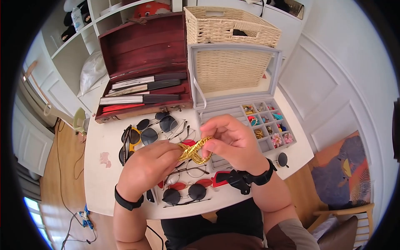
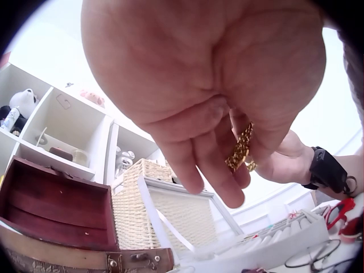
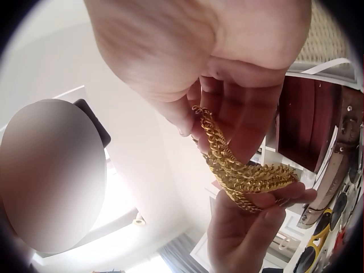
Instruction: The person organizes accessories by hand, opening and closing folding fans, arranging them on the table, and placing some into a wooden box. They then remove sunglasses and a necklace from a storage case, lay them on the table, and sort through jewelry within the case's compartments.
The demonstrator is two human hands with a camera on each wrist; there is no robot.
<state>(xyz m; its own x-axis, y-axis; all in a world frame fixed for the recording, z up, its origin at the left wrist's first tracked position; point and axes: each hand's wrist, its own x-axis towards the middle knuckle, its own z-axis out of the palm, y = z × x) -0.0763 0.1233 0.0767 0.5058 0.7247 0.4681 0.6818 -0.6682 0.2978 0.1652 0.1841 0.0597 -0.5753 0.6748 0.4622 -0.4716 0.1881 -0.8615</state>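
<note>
A thick gold chain (image 1: pixel 192 151), bunched in several strands, is stretched between both hands above the table. My left hand (image 1: pixel 146 167) grips one end, its fingers curled round the links. Thumb and fingertips of my right hand (image 1: pixel 234 143) pinch the other end. In the right wrist view the braided links of the chain (image 3: pixel 242 173) hang in a loose bundle from one hand to the other. Beneath the hands lie several pairs of glasses, among them round dark sunglasses (image 1: pixel 196 192). The grey jewelry box (image 1: pixel 221 111) stands lid up just beyond my right hand.
At the back left an open dark red wooden case (image 1: pixel 143 43) holds upright books or folders. Behind the jewelry box sits a woven basket (image 1: pixel 233 27). Small ornaments fill compartments at the box's right. Red-framed sunglasses (image 1: pixel 221 178) lie by my right wrist, near the white table's (image 1: pixel 98 179) front edge.
</note>
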